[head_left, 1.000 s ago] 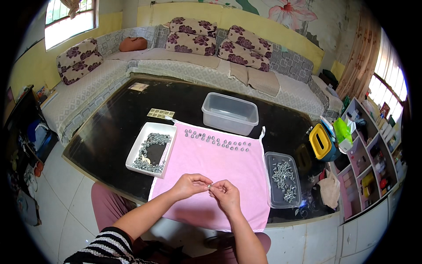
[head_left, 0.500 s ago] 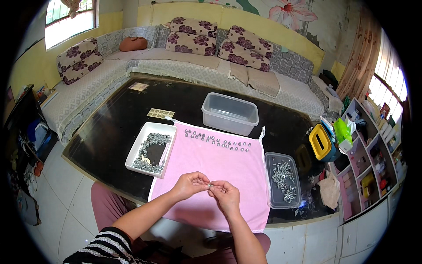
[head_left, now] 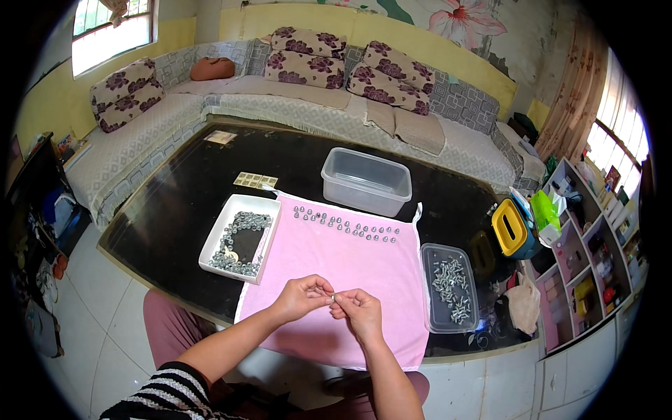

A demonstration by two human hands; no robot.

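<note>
Barely anything has shifted over the last second: my left hand and right hand sit where they were, fingertips meeting over the near part of the pink cloth. Both are pinched on one small metal piece between them, left from one side, right from the other; it is too small for me to tell its parts. The hands have stayed put while the fingers work, so I judge I am still joining or turning that one piece, not yet setting it down.

On the far edge of the cloth the row of small finished pieces looks as long as it did, with nothing added. Left of the cloth, touching its edge, the white tray holds its ring of small silver parts. Right of the cloth, just beside it, the shallow clear tray of screws is unchanged. Beyond the cloth's far edge stands the empty clear tub, and past the screw tray, well off to the right, a yellow container.
</note>
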